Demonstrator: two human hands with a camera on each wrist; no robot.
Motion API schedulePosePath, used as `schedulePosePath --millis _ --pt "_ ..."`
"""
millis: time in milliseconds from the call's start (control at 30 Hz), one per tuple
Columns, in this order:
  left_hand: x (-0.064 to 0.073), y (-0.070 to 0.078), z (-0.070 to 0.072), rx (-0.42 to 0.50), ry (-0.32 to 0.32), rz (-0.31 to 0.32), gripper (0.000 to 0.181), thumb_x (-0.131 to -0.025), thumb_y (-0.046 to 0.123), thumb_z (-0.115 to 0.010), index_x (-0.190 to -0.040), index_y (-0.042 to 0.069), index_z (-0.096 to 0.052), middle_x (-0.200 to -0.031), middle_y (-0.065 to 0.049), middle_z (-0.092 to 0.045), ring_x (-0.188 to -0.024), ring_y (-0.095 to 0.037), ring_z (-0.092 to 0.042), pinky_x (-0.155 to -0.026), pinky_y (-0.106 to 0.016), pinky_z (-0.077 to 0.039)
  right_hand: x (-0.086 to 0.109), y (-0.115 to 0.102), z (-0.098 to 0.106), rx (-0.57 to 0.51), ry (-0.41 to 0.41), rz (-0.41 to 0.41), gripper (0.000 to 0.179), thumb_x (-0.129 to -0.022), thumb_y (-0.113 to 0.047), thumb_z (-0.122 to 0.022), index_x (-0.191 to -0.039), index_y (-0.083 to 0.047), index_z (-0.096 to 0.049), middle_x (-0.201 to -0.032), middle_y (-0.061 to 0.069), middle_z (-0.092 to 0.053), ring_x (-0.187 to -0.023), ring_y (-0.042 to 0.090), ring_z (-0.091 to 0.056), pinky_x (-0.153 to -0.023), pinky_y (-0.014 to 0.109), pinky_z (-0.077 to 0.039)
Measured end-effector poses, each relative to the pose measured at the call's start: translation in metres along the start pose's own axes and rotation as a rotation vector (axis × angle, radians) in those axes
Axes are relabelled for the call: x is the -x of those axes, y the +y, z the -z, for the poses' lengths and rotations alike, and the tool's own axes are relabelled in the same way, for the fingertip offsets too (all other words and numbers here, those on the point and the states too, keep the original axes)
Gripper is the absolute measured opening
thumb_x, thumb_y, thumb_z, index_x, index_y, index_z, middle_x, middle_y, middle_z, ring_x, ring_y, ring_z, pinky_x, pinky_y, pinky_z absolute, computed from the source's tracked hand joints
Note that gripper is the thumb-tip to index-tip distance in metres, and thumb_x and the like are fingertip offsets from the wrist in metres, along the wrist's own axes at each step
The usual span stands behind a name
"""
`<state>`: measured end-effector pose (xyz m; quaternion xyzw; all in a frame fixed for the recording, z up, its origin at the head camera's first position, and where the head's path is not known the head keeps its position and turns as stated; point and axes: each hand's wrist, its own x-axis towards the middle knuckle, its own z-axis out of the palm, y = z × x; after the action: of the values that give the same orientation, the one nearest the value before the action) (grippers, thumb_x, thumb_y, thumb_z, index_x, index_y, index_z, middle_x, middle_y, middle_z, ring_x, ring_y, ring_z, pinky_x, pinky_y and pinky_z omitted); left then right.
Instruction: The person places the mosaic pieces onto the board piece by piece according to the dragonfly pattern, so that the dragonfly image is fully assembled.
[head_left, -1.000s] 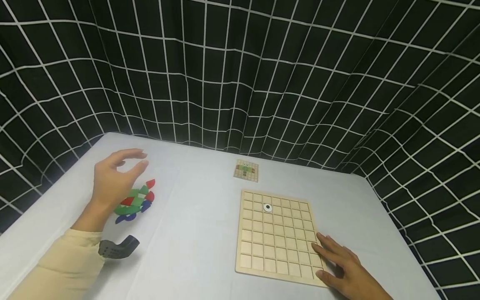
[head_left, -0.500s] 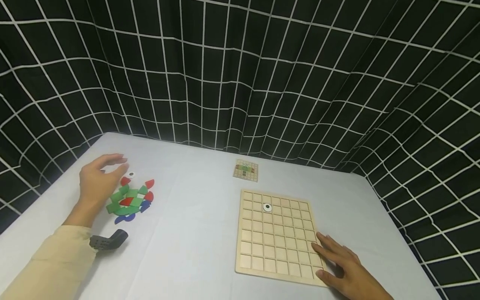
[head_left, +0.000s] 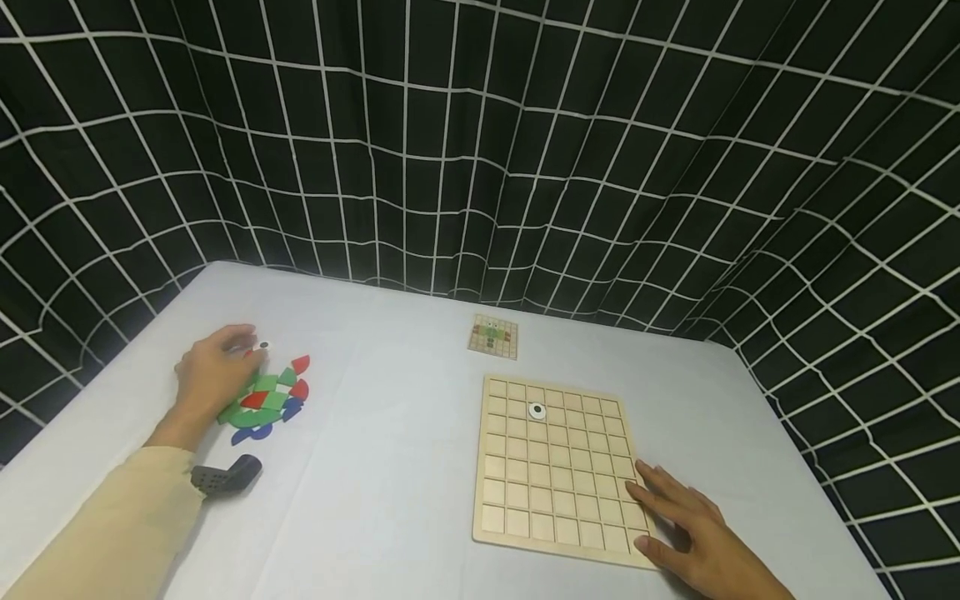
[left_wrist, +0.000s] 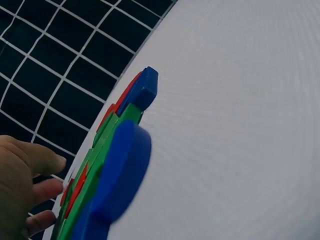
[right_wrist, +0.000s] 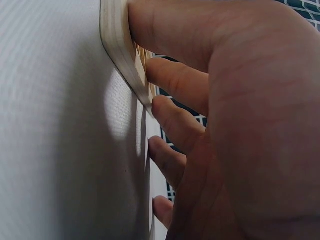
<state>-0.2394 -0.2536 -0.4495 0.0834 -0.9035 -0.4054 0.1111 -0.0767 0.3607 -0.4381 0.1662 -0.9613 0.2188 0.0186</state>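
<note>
At the left, my left hand (head_left: 214,373) reaches over a cluster of flat coloured pieces, its thumb and fingers curved and apart. Just beyond its fingertips lies a white disc with a black dot (head_left: 264,344), like an eye. Green pieces (head_left: 266,382), red pieces (head_left: 300,389) and blue pieces (head_left: 261,432) lie loose beside the palm; the hand hides some. In the left wrist view the fingers hover beside the blue piece (left_wrist: 127,170). My right hand (head_left: 693,529) rests its fingertips on the right edge of a wooden grid board (head_left: 555,467). Another eye disc (head_left: 537,411) sits on that board.
A small pattern card (head_left: 493,337) with a printed grid figure lies behind the board. The white table (head_left: 390,450) ends at a black curtain (head_left: 435,150) with white grid lines. A dark wrist device (head_left: 228,477) is worn at the left sleeve.
My left hand first moved left across the pieces, uncovering the second eye disc, then came lower and slightly right towards it. The right hand stays at the board's edge.
</note>
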Motion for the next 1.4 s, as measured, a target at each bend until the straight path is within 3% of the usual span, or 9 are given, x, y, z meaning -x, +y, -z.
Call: schedulePosePath --millis 167,333,433,633,800,900,1100,1233,1400 --pt "0.002 0.002 -0.004 -0.063 0.035 -0.07 0.045 -0.093 0.011 -0.066 -0.135 -0.003 -0.055 -0.124 -0.03 -0.062 -0.12 -0.052 -0.048 -0.093 -0.066 -0.026 -0.001 0.001 0.0 -0.002 -0.005 -0.005 0.061 -0.086 -0.037 -0.078 -0.141 -0.017 -0.06 -0.155 0.01 -0.042 -0.139 -0.017 -0.006 -0.117 0.053 -0.011" --pt "0.005 0.003 -0.004 -0.077 0.052 -0.125 0.043 -0.09 0.007 -0.069 -0.129 -0.003 -0.059 -0.112 -0.03 -0.066 -0.112 -0.052 -0.05 -0.09 -0.066 -0.025 0.0 0.002 0.0 0.005 0.008 0.032 0.06 -0.086 -0.034 -0.077 -0.141 -0.016 -0.06 -0.155 0.009 -0.043 -0.141 -0.015 -0.007 -0.118 0.033 -0.001" --pt "0.005 0.003 -0.004 -0.093 0.032 -0.13 0.044 -0.09 0.009 -0.07 -0.131 -0.002 -0.059 -0.118 -0.03 -0.064 -0.116 -0.052 -0.047 -0.091 -0.068 -0.024 0.0 0.003 -0.001 0.007 0.016 0.05 0.059 -0.087 -0.033 -0.077 -0.14 -0.016 -0.06 -0.154 0.009 -0.043 -0.141 -0.014 -0.008 -0.116 0.027 0.0" --pt "0.001 -0.001 -0.005 -0.165 -0.052 -0.133 0.052 -0.091 0.018 -0.073 -0.138 0.0 -0.055 -0.13 -0.032 -0.056 -0.121 -0.053 -0.043 -0.089 -0.07 -0.023 -0.002 0.002 -0.001 0.001 0.008 0.026 0.059 -0.087 -0.035 -0.077 -0.14 -0.016 -0.061 -0.155 0.01 -0.043 -0.14 -0.015 -0.007 -0.119 0.041 -0.004" --pt "0.001 -0.001 -0.007 -0.169 -0.037 -0.14 0.049 -0.091 0.016 -0.073 -0.134 -0.001 -0.058 -0.125 -0.031 -0.06 -0.12 -0.053 -0.045 -0.09 -0.069 -0.023 -0.003 0.001 0.0 -0.015 -0.004 -0.004 0.059 -0.085 -0.036 -0.078 -0.14 -0.018 -0.061 -0.154 0.01 -0.043 -0.137 -0.018 -0.007 -0.109 0.066 -0.019" --pt "0.001 -0.001 -0.009 -0.161 -0.03 -0.141 0.048 -0.091 0.016 -0.073 -0.133 -0.001 -0.059 -0.123 -0.03 -0.061 -0.119 -0.052 -0.045 -0.091 -0.069 -0.023 -0.002 0.001 0.0 -0.014 0.003 -0.002 0.06 -0.085 -0.036 -0.079 -0.139 -0.018 -0.062 -0.154 0.009 -0.043 -0.137 -0.018 -0.007 -0.105 0.067 -0.023" --pt "0.005 0.005 -0.011 -0.122 -0.02 -0.091 0.047 -0.096 0.017 -0.068 -0.137 -0.002 -0.056 -0.129 -0.03 -0.056 -0.121 -0.05 -0.045 -0.101 -0.064 -0.034 -0.001 0.003 0.0 -0.015 0.004 0.0 0.061 -0.085 -0.035 -0.079 -0.14 -0.016 -0.061 -0.155 0.008 -0.042 -0.138 -0.017 -0.007 -0.116 0.047 -0.011" --pt "0.01 0.013 -0.006 -0.072 -0.022 -0.048 0.048 -0.098 0.017 -0.064 -0.14 -0.002 -0.053 -0.133 -0.03 -0.054 -0.121 -0.048 -0.049 -0.094 -0.057 -0.049 0.0 0.004 0.001 -0.058 -0.002 0.001 0.059 -0.086 -0.033 -0.078 -0.14 -0.015 -0.061 -0.155 0.012 -0.042 -0.138 -0.018 -0.008 -0.116 0.057 -0.009" --pt "0.015 0.028 0.007 -0.022 0.044 -0.108 0.045 -0.098 0.019 -0.063 -0.138 -0.001 -0.056 -0.131 -0.028 -0.059 -0.123 -0.048 -0.051 -0.098 -0.062 -0.043 -0.001 0.003 0.001 -0.087 -0.013 -0.01 0.059 -0.086 -0.034 -0.078 -0.139 -0.016 -0.061 -0.155 0.012 -0.041 -0.137 -0.018 -0.009 -0.117 0.055 -0.004"
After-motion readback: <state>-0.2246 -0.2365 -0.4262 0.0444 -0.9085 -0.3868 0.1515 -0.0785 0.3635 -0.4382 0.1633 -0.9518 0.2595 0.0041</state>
